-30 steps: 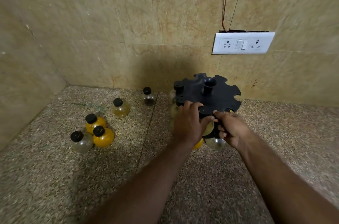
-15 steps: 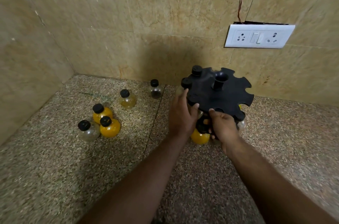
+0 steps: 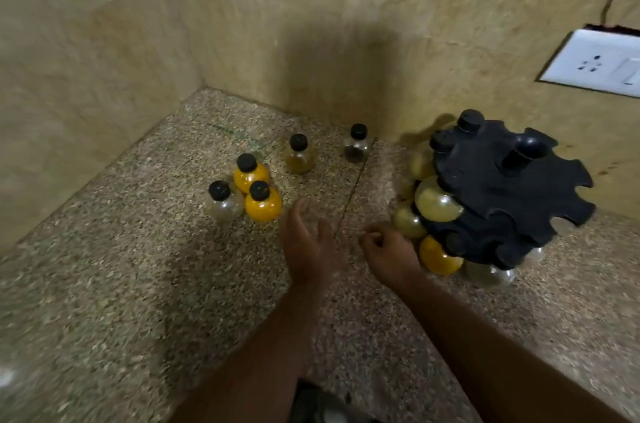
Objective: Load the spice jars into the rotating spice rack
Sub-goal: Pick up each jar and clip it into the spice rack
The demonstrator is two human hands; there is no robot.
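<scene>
The black rotating spice rack point(image 3: 498, 194) stands at the right on the speckled counter, with several round jars hanging in its slots, among them an orange one point(image 3: 438, 258) at the front. Loose black-capped jars sit to the left: two orange jars point(image 3: 263, 204) point(image 3: 250, 173), a clear jar point(image 3: 223, 204), a brownish jar point(image 3: 298, 156) and a dark jar point(image 3: 356, 148). My left hand point(image 3: 308, 249) is open with empty fingers, just right of the nearest orange jar. My right hand point(image 3: 389, 254) has curled fingers, holds nothing, and rests beside the rack's front jars.
Tiled walls close the corner behind and to the left. A white switch and socket plate point(image 3: 595, 63) is on the back wall above the rack, with a wire running up. The speckled counter point(image 3: 138, 284) stretches toward me.
Both hands have come off the rack and moved left and toward me. The left hand has opened near the loose jars. The camera view has swung left.
</scene>
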